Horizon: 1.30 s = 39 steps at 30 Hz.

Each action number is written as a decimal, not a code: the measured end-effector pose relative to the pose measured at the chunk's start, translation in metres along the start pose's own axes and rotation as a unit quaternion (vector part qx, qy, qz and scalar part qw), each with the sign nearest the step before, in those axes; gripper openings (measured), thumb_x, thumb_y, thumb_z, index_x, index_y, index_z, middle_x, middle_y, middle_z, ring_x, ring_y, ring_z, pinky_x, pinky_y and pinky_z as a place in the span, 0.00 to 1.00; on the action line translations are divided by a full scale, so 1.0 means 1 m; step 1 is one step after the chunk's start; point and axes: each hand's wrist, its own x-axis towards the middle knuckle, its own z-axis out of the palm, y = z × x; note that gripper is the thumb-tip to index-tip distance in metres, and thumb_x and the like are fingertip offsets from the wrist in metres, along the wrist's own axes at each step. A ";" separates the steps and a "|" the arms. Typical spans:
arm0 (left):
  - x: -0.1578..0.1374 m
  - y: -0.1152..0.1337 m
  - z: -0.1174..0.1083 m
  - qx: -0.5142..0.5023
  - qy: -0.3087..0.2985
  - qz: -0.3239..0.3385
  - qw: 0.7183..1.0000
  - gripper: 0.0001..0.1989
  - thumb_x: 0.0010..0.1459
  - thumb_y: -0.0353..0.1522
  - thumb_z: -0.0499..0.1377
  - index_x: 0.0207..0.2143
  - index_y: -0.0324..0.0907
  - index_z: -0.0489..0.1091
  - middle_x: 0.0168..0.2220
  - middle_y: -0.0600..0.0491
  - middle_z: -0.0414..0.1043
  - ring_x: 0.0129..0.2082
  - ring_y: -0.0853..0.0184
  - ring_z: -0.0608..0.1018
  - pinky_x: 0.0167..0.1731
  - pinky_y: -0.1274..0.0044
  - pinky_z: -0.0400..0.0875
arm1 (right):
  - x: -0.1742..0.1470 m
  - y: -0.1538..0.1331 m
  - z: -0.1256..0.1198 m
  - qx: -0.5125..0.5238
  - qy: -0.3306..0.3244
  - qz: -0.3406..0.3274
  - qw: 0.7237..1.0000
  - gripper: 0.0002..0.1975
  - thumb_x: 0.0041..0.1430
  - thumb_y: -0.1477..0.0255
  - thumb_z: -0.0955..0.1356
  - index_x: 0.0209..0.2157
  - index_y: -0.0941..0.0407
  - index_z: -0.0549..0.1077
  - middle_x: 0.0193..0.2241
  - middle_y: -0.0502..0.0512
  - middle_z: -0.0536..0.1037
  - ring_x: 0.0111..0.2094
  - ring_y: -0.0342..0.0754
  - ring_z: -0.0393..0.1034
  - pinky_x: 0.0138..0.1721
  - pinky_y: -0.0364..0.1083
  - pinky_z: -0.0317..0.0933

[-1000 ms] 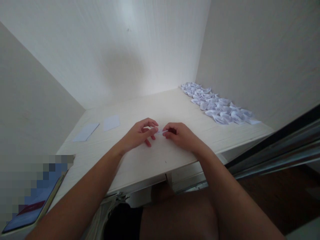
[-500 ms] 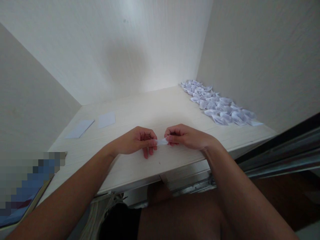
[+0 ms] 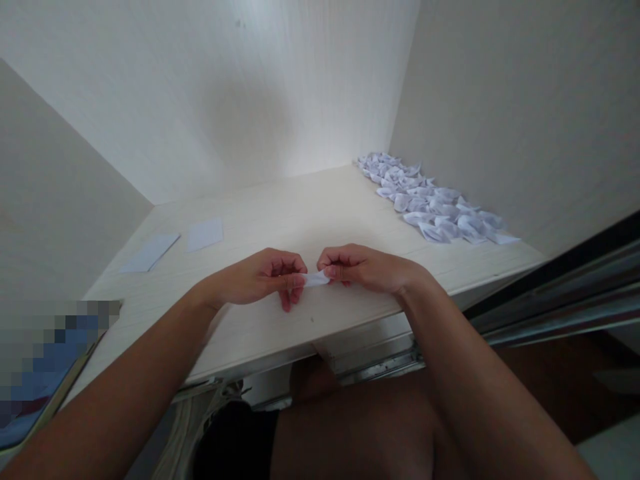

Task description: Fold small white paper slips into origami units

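A small strip of white paper, folded or twisted narrow, is stretched between my two hands just above the front of the white desk. My left hand pinches its left end between thumb and fingers, the lower fingers curling below. At the other end, my right hand grips the paper with thumb and bent forefinger. Parts of both ends are hidden under the fingertips.
Many folded white paper pieces lie heaped along the right wall. Toward the left are a stack of paper sheets and a single square sheet. A pixelated blue item is at the lower left. The desk's front edge runs below my hands.
The whole view has shifted slightly, so everything sits a little further left and higher. Both hands keep their pinch on the paper, and slightly more of it shows between them.
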 end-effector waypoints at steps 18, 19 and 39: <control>0.014 -0.026 0.006 0.127 0.238 0.152 0.951 0.09 0.54 0.40 0.69 0.35 0.46 0.82 0.32 0.50 0.82 0.24 0.68 0.80 0.26 0.77 0.79 | -0.003 0.005 0.029 -0.171 0.252 -0.109 0.946 0.06 0.64 0.80 0.68 0.34 0.55 0.73 0.46 0.56 0.77 0.44 0.46 0.73 0.49 0.46 0.66; 0.014 -0.026 0.006 0.151 0.246 0.167 0.943 0.08 0.55 0.40 0.69 0.34 0.47 0.82 0.34 0.50 0.82 0.24 0.68 0.80 0.27 0.78 0.79 | -0.003 0.005 0.031 -0.197 0.264 -0.119 0.937 0.07 0.65 0.81 0.67 0.35 0.55 0.74 0.46 0.57 0.77 0.46 0.47 0.73 0.50 0.47 0.66; 0.016 -0.024 0.015 0.358 0.351 0.353 0.790 0.05 0.63 0.31 0.65 0.39 0.46 0.83 0.38 0.51 0.83 0.35 0.67 0.83 0.37 0.78 0.78 | -0.003 0.012 0.040 -0.366 0.334 -0.174 0.851 0.13 0.68 0.82 0.62 0.44 0.56 0.76 0.45 0.61 0.76 0.45 0.50 0.73 0.47 0.48 0.69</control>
